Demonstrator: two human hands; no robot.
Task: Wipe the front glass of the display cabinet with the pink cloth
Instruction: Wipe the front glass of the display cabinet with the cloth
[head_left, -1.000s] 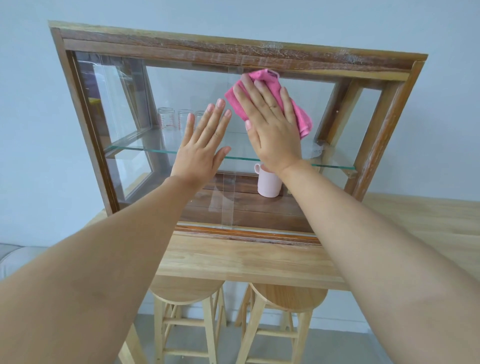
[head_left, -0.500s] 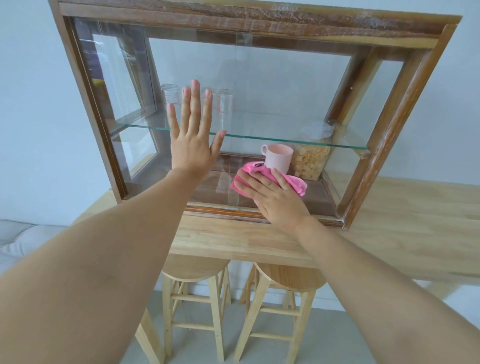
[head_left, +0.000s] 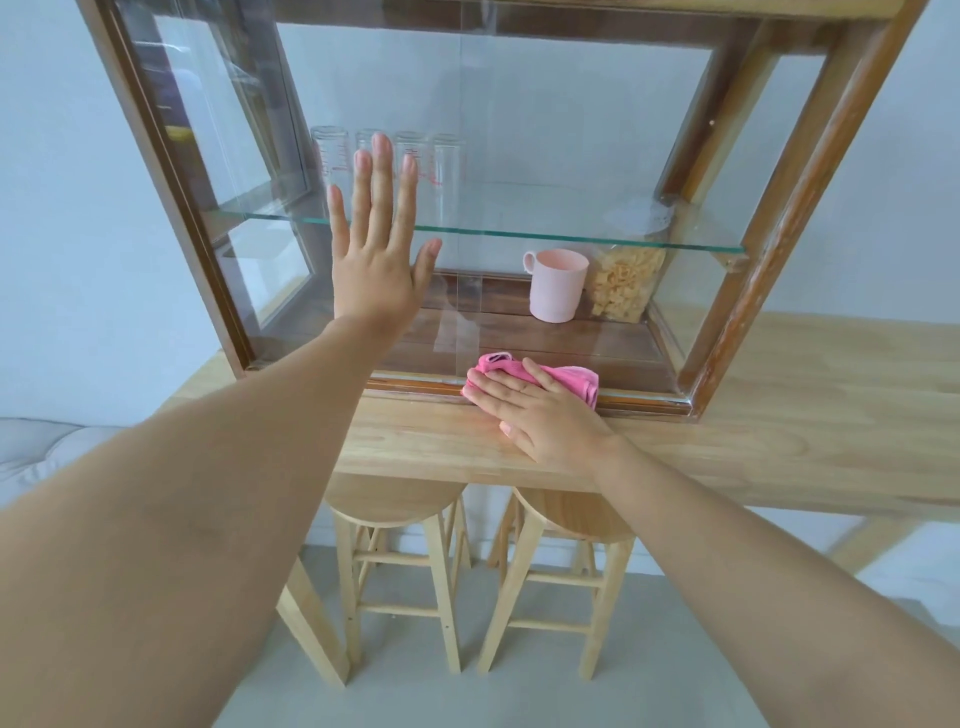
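Observation:
The wooden display cabinet (head_left: 789, 218) stands on a light wood table, its front glass (head_left: 545, 130) facing me. My left hand (head_left: 376, 249) lies flat and spread against the left part of the glass, at shelf height. My right hand (head_left: 540, 415) presses the crumpled pink cloth (head_left: 576, 382) against the bottom edge of the glass, right at the cabinet's lower rail. The fingers lie over the cloth and cover most of it.
Inside, several clear glasses (head_left: 447, 166) stand on a glass shelf (head_left: 571, 240); a pink mug (head_left: 557, 285) and a jar of pasta (head_left: 626, 283) sit below. The table (head_left: 779, 436) reaches right. Two wooden stools (head_left: 400, 561) stand beneath it.
My right hand has swept the cloth from the top of the glass down to its bottom edge. My left hand has stayed flat on the glass. The view has tilted downward.

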